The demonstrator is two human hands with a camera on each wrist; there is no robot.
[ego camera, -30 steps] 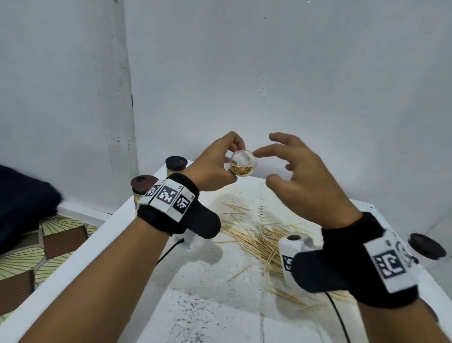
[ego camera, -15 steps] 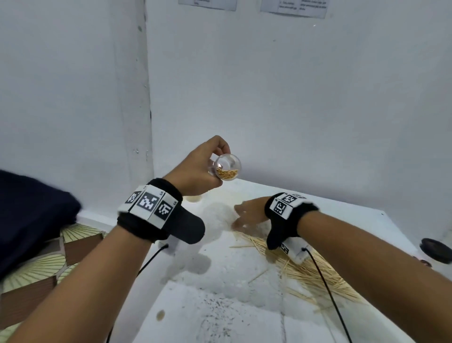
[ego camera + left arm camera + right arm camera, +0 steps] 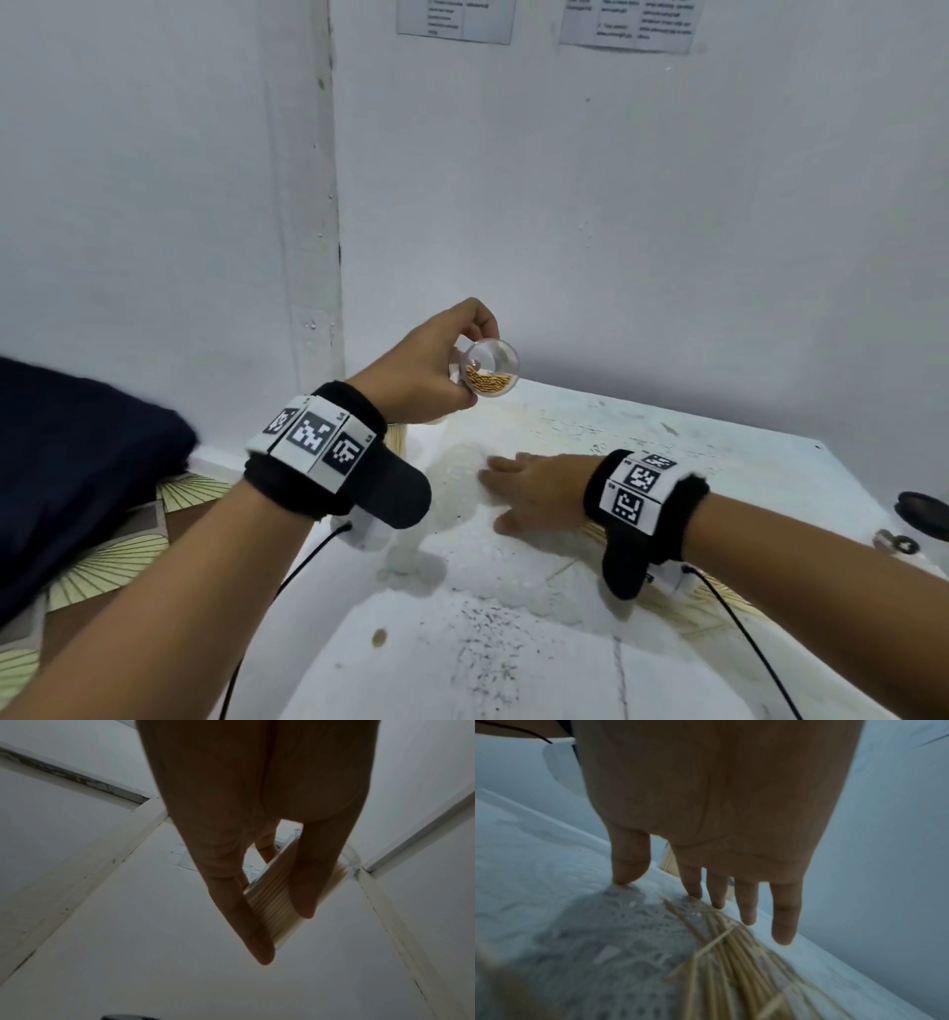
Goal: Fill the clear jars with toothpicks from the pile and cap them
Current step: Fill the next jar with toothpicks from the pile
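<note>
My left hand holds a clear jar up above the table's far left corner, mouth tilted toward me, with toothpicks lying in its lower half. In the left wrist view the thumb and fingers wrap round the jar. My right hand lies palm down on the white table, fingers straight. Its fingertips touch the near end of the toothpick pile. Most of the pile is hidden under the right wrist.
A filled jar stands behind my left wrist at the table corner. A black lid and a small clear item sit at the right edge. A dark blue cloth and patterned floor lie left of the table.
My right hand has left the jar's mouth and come down flat onto the toothpick pile. The left hand keeps the jar raised. The head view has tilted upward.
</note>
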